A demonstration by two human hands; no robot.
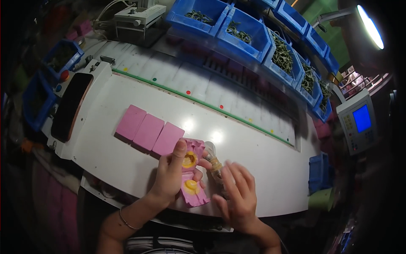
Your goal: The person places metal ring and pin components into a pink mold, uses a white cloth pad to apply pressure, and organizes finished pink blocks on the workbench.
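My left hand is closed round an opened pink rubber mold, its two halves spread apart one above the other. Each half has a yellow inset; the upper has a round hollow, the lower a raised rounded piece. To the right, my right hand is slightly blurred, with fingers stretched and thumb apart. By its fingertips lies a clear, bulb-ended object with a tan band; part of it is hidden behind the hand, and I cannot tell whether they touch.
Three pink blocks sit in a row on the white table, left of my hands. Beyond a green strip runs a pale ribbed surface with coloured dots. Blue bins of greenish pieces hang above. A control box stands right.
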